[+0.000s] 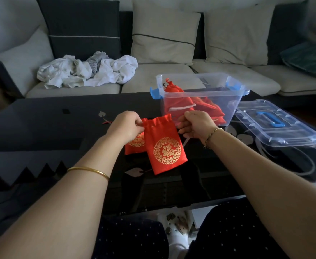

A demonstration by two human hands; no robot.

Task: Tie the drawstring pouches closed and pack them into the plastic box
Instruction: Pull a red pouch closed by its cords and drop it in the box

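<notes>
A red drawstring pouch (pixel 165 146) with a gold round emblem lies on the dark glass table. My left hand (pixel 125 126) pinches its top left corner and my right hand (pixel 196 124) pinches the drawstring at its top right; the mouth is gathered between them. A second red pouch (pixel 135 145) lies partly under the first and under my left hand. The clear plastic box (pixel 200 98) with blue latches stands just beyond my right hand and holds several red pouches (pixel 174 90).
The box's clear lid (pixel 276 122) with a blue handle lies flat to the right of the box. A sofa with cushions and a heap of white cloth (pixel 86 71) runs behind the table (pixel 41 124). My knees are under the table's near edge.
</notes>
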